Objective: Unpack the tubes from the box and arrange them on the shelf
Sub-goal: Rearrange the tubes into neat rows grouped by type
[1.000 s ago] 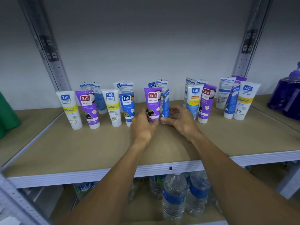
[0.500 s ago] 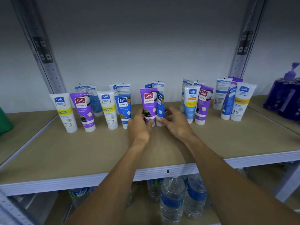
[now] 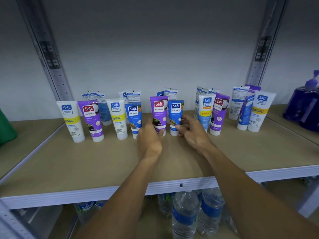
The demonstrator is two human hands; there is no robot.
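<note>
Several Safi tubes stand cap-down in rows on the tan shelf [image 3: 86, 163]. My left hand [image 3: 150, 140] grips the lower part of a purple tube [image 3: 158, 109] at the middle of the front row. Right beside it, my right hand [image 3: 193, 133] pinches the base of a blue tube [image 3: 176, 111], whose label faces me. To the left stand a white tube [image 3: 69, 119], a purple tube [image 3: 91, 118], a white tube [image 3: 117, 118] and a blue tube [image 3: 134, 116]. More tubes stand to the right and behind. No box is in view.
A purple pump bottle [image 3: 303, 104] stands at the right end of the shelf and a green object [image 3: 5, 131] at the left edge. Water bottles [image 3: 186, 214] fill the shelf below. Metal uprights [image 3: 51, 66] rise at the back left and right.
The blue tube in my right hand has turned from edge-on to label forward and now stands next to the purple tube. Both hands stayed at the tubes' bases.
</note>
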